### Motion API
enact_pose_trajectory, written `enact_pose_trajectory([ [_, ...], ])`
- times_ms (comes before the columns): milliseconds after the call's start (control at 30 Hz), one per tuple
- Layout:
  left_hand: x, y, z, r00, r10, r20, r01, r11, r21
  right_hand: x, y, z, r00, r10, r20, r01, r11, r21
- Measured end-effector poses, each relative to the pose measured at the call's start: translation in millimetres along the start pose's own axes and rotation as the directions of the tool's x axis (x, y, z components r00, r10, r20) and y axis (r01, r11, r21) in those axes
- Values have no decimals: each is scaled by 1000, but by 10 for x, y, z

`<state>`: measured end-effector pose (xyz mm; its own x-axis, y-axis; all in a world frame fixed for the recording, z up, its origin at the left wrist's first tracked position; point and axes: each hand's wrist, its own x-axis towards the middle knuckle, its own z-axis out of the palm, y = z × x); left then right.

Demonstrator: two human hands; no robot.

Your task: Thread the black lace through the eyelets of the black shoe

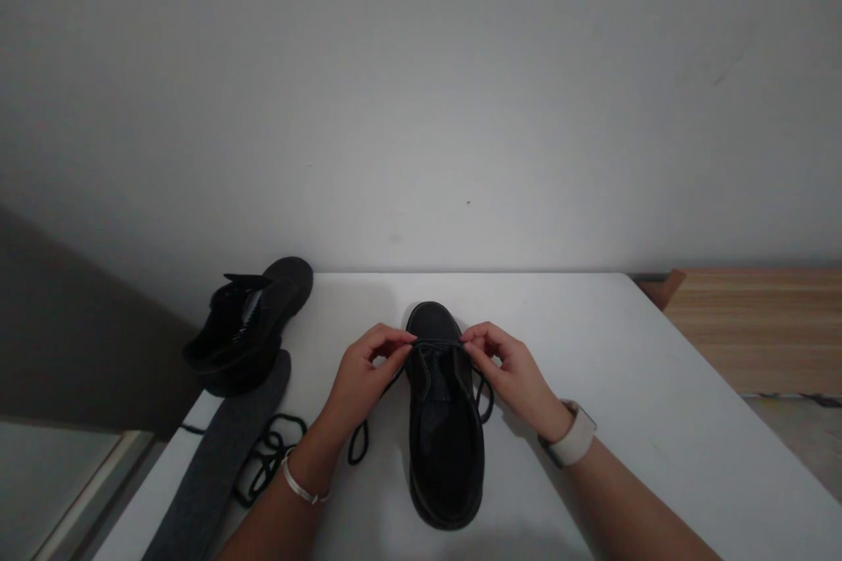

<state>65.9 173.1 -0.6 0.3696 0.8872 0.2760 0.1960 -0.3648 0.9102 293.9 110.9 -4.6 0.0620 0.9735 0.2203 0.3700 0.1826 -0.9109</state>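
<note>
White table [631,386] fills the lower frame, pale wall [421,88] behind it, wood-toned surface [756,324] off to the far right. On the table centre: black shoe [445,421], toe pointing away from the person, heel nearest the camera, opening facing up. Inside shows only dark lining; cannot tell if an insole sits in it. Second black shoe [253,324] at the table's left far corner, tipped on its side, well apart from the first. Long grey insole [220,465] lies flat near the left edge, just below that second shoe, running toward the camera. Loose black lace [269,456] coiled in loops between the insole and the left forearm.

Left hand [365,377] sits just left of the centre shoe's eyelet area, thumb and forefinger pressed together, pinching a black shoelace [438,342] that spans the front of the shoe's throat. Right hand [510,372] mirrors it just right of the shoe, thumb and forefinger pinching the other end of the same span. Lace stretched straight between both pinches, across the shoe near the toe cap. Loose lace tails hang down either side of the shoe onto the table. Silver bangle [303,484] on left wrist, pale-strapped watch [574,436] on right wrist.
</note>
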Motion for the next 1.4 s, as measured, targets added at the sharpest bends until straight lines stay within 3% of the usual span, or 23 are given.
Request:
enact_pose_trajectory([
  [367,-15,30,33,996,57,-67,-50,993,103,5,22,25,994,-76,-80,74,997,-19],
  [767,-28,97,34,980,153,-127,-130,977,169,0,-22,31,990,-129,-58,128,992,-19],
  [900,-18,92,20,985,132,-109,-114,981,156,-2,-25,46,990,-127,-58,126,992,-28],
  [1067,2,75,-6,994,106,2,-105,983,154,-8,-35,70,988,-139,-67,138,990,-31],
  [1400,-13,69,33,988,144,-46,-132,970,206,-44,-37,90,983,-161,-87,161,987,-2],
])
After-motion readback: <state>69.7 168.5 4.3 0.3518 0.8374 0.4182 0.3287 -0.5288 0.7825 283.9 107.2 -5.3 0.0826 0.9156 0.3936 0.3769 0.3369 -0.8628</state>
